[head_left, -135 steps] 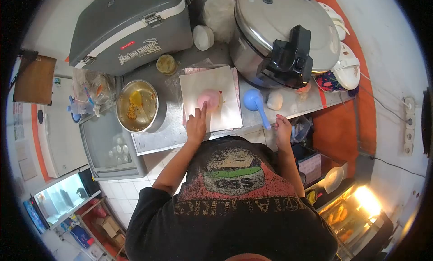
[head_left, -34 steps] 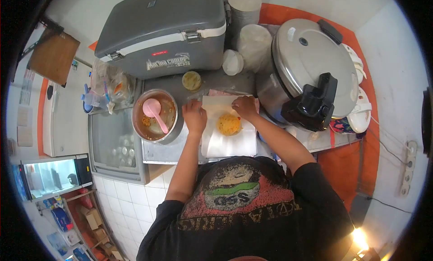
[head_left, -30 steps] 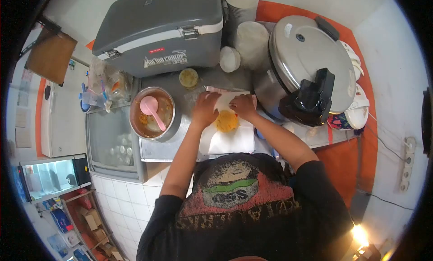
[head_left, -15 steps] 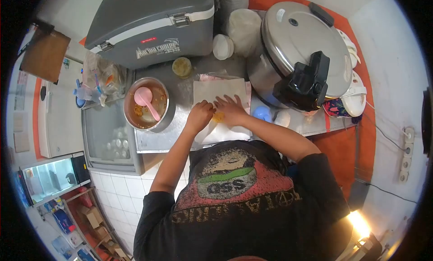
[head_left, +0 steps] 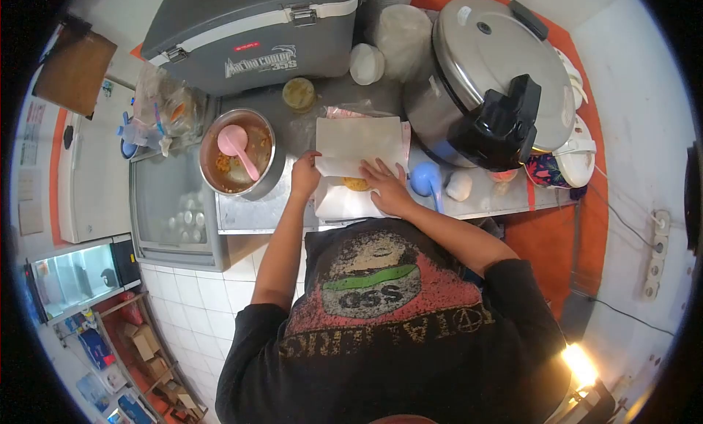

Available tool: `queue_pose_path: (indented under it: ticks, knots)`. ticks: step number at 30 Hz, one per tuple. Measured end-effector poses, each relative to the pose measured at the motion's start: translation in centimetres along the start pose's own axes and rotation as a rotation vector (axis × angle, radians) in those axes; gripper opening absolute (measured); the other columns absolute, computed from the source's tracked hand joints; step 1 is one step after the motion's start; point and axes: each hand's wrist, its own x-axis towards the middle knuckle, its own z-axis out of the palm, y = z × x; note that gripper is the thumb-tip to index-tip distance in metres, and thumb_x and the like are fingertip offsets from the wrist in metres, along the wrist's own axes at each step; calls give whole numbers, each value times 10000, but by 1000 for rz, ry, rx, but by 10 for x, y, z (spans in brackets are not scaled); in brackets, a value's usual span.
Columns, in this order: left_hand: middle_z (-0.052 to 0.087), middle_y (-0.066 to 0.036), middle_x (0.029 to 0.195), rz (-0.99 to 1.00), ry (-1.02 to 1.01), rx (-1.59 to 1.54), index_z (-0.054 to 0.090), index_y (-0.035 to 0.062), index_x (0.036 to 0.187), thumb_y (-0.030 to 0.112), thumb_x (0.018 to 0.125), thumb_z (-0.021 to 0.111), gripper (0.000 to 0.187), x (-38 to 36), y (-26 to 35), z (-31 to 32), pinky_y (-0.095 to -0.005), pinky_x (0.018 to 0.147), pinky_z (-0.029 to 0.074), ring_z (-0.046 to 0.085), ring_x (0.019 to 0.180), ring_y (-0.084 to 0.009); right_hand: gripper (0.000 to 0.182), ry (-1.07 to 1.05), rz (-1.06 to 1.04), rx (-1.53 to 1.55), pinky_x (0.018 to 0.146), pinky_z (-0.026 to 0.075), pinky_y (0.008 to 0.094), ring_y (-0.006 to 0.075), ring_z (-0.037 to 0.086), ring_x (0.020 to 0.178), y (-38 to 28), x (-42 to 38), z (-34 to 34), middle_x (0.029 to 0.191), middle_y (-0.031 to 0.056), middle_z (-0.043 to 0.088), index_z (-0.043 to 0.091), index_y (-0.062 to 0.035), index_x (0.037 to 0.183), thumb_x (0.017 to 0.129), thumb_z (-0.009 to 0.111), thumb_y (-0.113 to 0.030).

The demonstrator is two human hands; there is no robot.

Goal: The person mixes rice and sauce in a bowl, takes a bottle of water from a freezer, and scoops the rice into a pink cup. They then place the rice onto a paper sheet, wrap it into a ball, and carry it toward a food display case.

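Note:
A sheet of wrapping paper point(head_left: 357, 137) lies on the metal counter, greyish on its far part and white nearer my body. A small mound of yellow-orange food point(head_left: 356, 183) rests on it, partly covered by the paper's folded edge. At the sheet's left side, my left hand point(head_left: 306, 175) pinches the edge of the paper. My right hand point(head_left: 388, 190) lies with fingers spread on the paper, just right of the food; its fingertips touch the fold. Right of that hand sits a blue scoop point(head_left: 426, 181) with its handle toward me.
On the left stands a metal bowl point(head_left: 208, 181) holding a pink ladle point(head_left: 233, 140) and food bits. Behind are a jar point(head_left: 299, 94), white bowls point(head_left: 366, 64) and a grey cooler point(head_left: 183, 76). A large rice cooker point(head_left: 458, 65) fills the back right. A whitish bundle point(head_left: 459, 185) lies beside the scoop.
My left hand has moved left and up, away from the food to the paper's edge. The paper's far part now folds toward me over the food. My right hand has shifted slightly right and nearer me.

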Motion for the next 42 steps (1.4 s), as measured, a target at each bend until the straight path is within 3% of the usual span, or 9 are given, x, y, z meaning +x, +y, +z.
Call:
queue_pose_path:
  ticks: [5, 8, 11, 20, 22, 23, 25, 28, 42]
  knots:
    - [652, -137, 769, -498, -517, 205, 583, -22, 1079, 186, 856, 666, 317, -56, 36, -17, -326, 543, 489, 616, 609, -188, 652, 70, 78, -13, 1123, 79, 577, 268, 228, 1449, 0, -1, 4, 1565, -26, 283, 386, -203, 1465, 833, 545, -196]
    - [634, -86, 886, -555, -511, -234, 362, 47, 1315, 235, 875, 646, 556, -83, 3, -2, -221, 413, 360, 509, 522, -110, 600, 75, 56, -41, 1117, 84, 585, 280, 235, 1444, -5, -2, 7, 1562, -23, 290, 427, -203, 1441, 866, 559, -310]
    - [637, -91, 895, -840, -470, -654, 404, 85, 1245, 196, 907, 599, 406, -74, 44, -7, -200, 383, 302, 444, 496, -90, 594, 96, 35, -73, 1110, 83, 599, 294, 234, 1441, -17, -10, -4, 1551, -20, 311, 463, -214, 1418, 874, 567, -431]
    - [637, -95, 1128, -931, -226, -1409, 546, 57, 1205, 228, 945, 530, 312, -65, 34, 20, -236, 573, 433, 512, 622, -109, 374, 264, 52, -186, 1078, 131, 600, 282, 345, 1369, -15, -7, 19, 1466, -24, 438, 609, -231, 1262, 911, 541, -345]
    - [641, -69, 969, 22, 20, -210, 566, 64, 1148, 217, 885, 636, 312, -71, 68, 18, -312, 690, 458, 542, 750, -185, 310, 289, 66, -124, 1074, 135, 594, 274, 378, 1345, -11, 0, 16, 1427, -23, 490, 663, -226, 1186, 914, 537, -305]
    - [641, -69, 969, 20, 13, -210, 566, 64, 1148, 217, 885, 636, 312, -72, 94, 11, -312, 690, 458, 542, 750, -185, 265, 294, 48, -137, 1065, 141, 587, 249, 440, 1274, -10, 4, 12, 1325, -44, 564, 702, -227, 1102, 886, 575, -311]
    - [596, -50, 903, 680, -60, 590, 623, 82, 1141, 242, 761, 743, 429, -66, 141, -4, -371, 835, 435, 540, 908, -241, 225, 298, 28, -150, 1056, 147, 581, 223, 502, 1203, -9, 14, 0, 1223, -66, 639, 741, -227, 1018, 857, 613, -318]
    - [626, -59, 958, 699, -188, 644, 698, 78, 967, 248, 756, 704, 272, -42, 98, 14, -413, 914, 406, 529, 1031, -271, 164, 148, -16, -214, 1033, 196, 562, 192, 595, 971, -7, 29, -20, 933, -58, 702, 745, -204, 856, 843, 626, -317]
    - [684, -147, 868, 344, -342, 308, 721, 30, 833, 144, 764, 696, 136, -9, 65, -13, -413, 804, 477, 584, 843, -337, 170, 133, 79, 187, 896, 430, 428, 279, 623, 951, 39, 42, -35, 935, 74, 701, 700, -63, 833, 806, 674, -229]
